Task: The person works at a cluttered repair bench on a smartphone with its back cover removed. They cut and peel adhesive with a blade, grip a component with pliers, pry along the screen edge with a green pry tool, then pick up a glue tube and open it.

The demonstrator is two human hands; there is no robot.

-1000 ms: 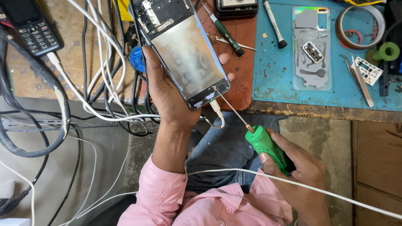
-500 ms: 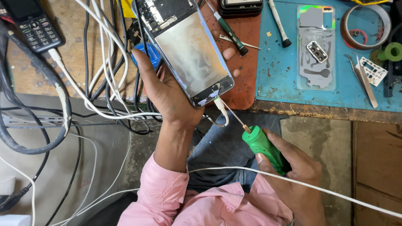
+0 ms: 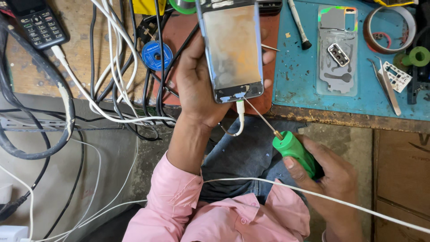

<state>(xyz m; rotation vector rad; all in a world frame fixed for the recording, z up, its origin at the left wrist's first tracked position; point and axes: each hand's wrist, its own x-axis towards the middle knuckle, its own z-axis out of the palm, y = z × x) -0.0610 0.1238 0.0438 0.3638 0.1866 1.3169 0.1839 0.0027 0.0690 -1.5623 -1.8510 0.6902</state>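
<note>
Green-handled screwdriver (image 3: pixel 293 151) is gripped in the closed right hand (image 3: pixel 333 183), its tip set at the lower edge of the phone (image 3: pixel 232 49); the phone is clasped by the left hand (image 3: pixel 197 85) above the surface (image 3: pixel 358 103) edge; open room lies beneath both hands.

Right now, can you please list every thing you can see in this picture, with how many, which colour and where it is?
phone: 1, silver back, dark lower edge, held upright at top centre
screwdriver: 1, green handle, thin metal shaft, tip at the phone's lower edge
charging cable: 1, white, plugged into the phone's bottom
keypad phone: 1, black, top left on the wooden bench
wire spool: 1, blue, among the cables
cables: many, white and black, left side
mat: 1, blue, top right
tape roll: 1, brownish, top right
tweezers: 1, metal, on the mat
left hand: fingers wrapped round the phone
right hand: fingers round the screwdriver handle
</note>
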